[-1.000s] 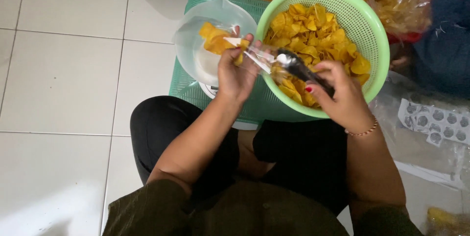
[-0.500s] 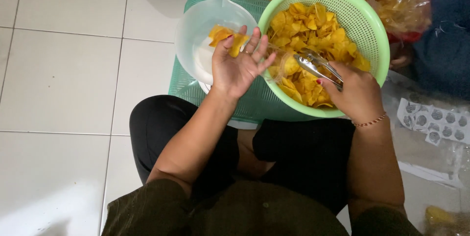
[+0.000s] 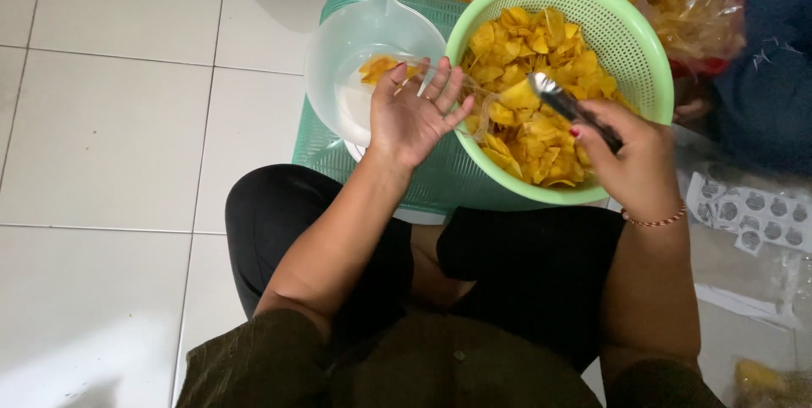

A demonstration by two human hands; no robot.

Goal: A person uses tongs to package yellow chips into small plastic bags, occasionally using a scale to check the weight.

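I sit on a tiled floor with a light green colander (image 3: 653,53) full of yellow chips (image 3: 533,53) in front of my knees. My right hand (image 3: 630,158) grips metal tongs (image 3: 562,104), whose tips hover over the chips. My left hand (image 3: 414,116) is spread palm up at the colander's left rim, fingers apart. A thin clear plastic bag (image 3: 474,108) lies against its fingertips. Just beyond that hand stands a clear plastic bowl (image 3: 338,70) with a few chips (image 3: 376,67) inside.
Bowl and colander rest on a teal plastic crate lid (image 3: 321,142). A big clear sack of chips (image 3: 694,2) lies at the top right. A sheet of round stickers (image 3: 753,213) lies on the floor to my right. White tiles (image 3: 127,120) spread out to the left.
My left hand has let go its pinch on the clear bag and spread flat, palm up. The right hand lifted the tongs from the bag's mouth back over the chips in the colander.
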